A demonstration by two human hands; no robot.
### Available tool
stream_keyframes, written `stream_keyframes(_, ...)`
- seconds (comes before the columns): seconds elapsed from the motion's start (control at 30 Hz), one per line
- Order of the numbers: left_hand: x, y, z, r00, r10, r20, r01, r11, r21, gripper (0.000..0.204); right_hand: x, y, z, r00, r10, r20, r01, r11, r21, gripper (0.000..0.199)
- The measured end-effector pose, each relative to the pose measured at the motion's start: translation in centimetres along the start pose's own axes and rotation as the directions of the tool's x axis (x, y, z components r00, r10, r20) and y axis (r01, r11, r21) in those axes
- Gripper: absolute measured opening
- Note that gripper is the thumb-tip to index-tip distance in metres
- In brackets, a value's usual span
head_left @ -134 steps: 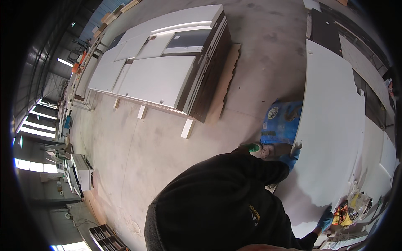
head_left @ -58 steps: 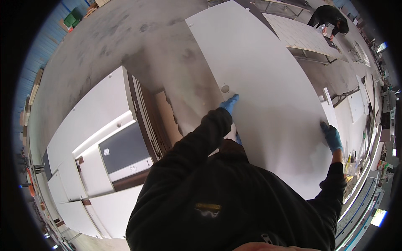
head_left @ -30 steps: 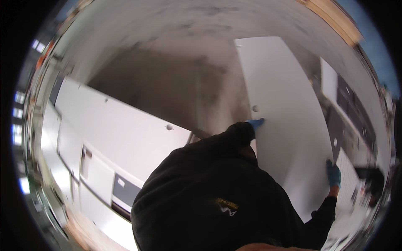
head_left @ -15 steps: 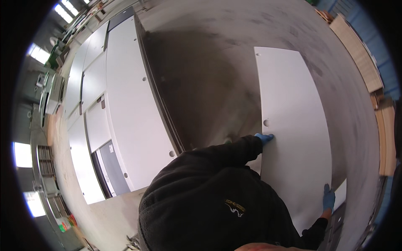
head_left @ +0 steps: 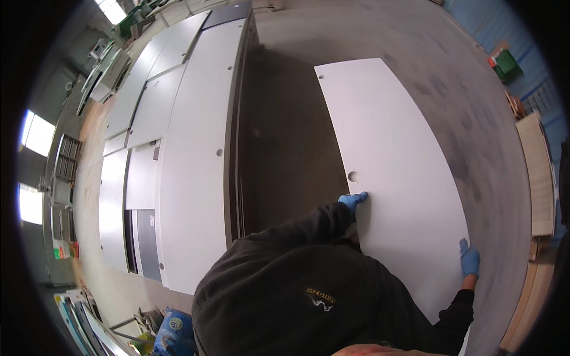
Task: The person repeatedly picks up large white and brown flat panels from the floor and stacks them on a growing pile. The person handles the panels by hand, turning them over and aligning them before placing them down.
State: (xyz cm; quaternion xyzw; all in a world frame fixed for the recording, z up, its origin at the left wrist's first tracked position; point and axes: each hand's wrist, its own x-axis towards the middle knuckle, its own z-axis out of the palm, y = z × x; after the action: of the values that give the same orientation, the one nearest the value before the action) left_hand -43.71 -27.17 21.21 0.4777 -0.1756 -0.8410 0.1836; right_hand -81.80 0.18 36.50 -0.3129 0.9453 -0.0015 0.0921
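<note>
White panel (head_left: 401, 172) points forward, long axis slanting left; 2 hands (head_left: 352, 201) (head_left: 469, 261) hold it from opposite sides.

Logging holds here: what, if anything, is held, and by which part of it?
Long white panel, held by its opposite long edges: the left grip at the left edge beside the nearer round recess, the right grip at the right edge.

I observe my left hand (head_left: 353, 200), blue-gloved, in a gripping pose, thumb (head_left: 361, 196) extended rightward; left arm (head_left: 317, 223), dark-sleeved, reaches forward. My right hand (head_left: 469, 260), likewise gloved and gripping, sits well apart, nearer the body, right wrist (head_left: 469, 282) partly bare.
</note>
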Motion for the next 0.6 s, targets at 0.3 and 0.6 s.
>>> stream_keyframes(0.3,14.0,19.7,3.2,0.938,0.320,-0.136,-0.336,0.935,-0.116,0.044,33.5,-21.1,-4.1,0.926,-0.377,-0.021,0.378,0.922,0.082,0.060)
stream_keyframes(0.6,19.5,36.6,1.4,0.921,0.291,-0.259,-0.389,0.718,-0.577,0.050,56.2,-52.5,-10.3,0.696,-0.716,-0.061,0.713,0.699,-0.061,0.069)
